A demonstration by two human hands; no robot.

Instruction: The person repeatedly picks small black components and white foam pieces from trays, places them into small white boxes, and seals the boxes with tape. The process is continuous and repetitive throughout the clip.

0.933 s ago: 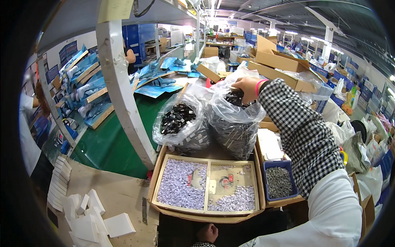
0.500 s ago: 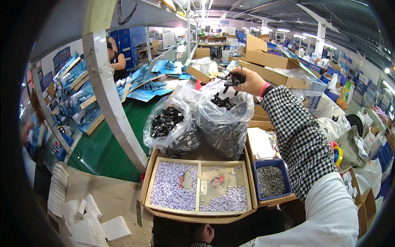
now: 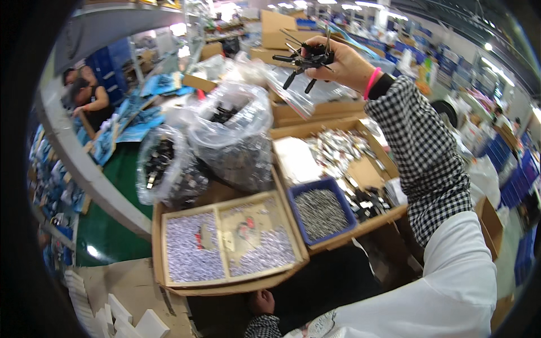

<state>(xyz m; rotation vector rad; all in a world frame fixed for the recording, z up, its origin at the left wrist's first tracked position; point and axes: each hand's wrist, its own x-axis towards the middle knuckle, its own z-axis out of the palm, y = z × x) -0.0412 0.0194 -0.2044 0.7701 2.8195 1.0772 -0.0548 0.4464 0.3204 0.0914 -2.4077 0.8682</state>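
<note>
My right hand [image 3: 350,66] is raised above the boxes, its fingers closed round a bunch of black parts [image 3: 311,59] with thin metal shafts. Several of the parts stick out to the left and downward. Below and to the left stands a large clear plastic bag [image 3: 234,155] with black parts inside. A smaller clear bag [image 3: 179,183] of black pieces leans beside it. Low down, my left hand [image 3: 262,302] is curled into a fist just below the front edge of a cardboard box; nothing shows in it.
A two-part wooden tray [image 3: 224,242] of small pale pieces lies in the cardboard box. Right of it, a blue bin [image 3: 304,230] holds small metal pieces, beside loose silver and black parts. A white post [image 3: 84,163] rises at left. One person [image 3: 98,107] works beyond it.
My right hand has moved away from above the large bag, up and to the right over the neighbouring box, still holding the black parts. The view has turned right. My left hand stays low.
</note>
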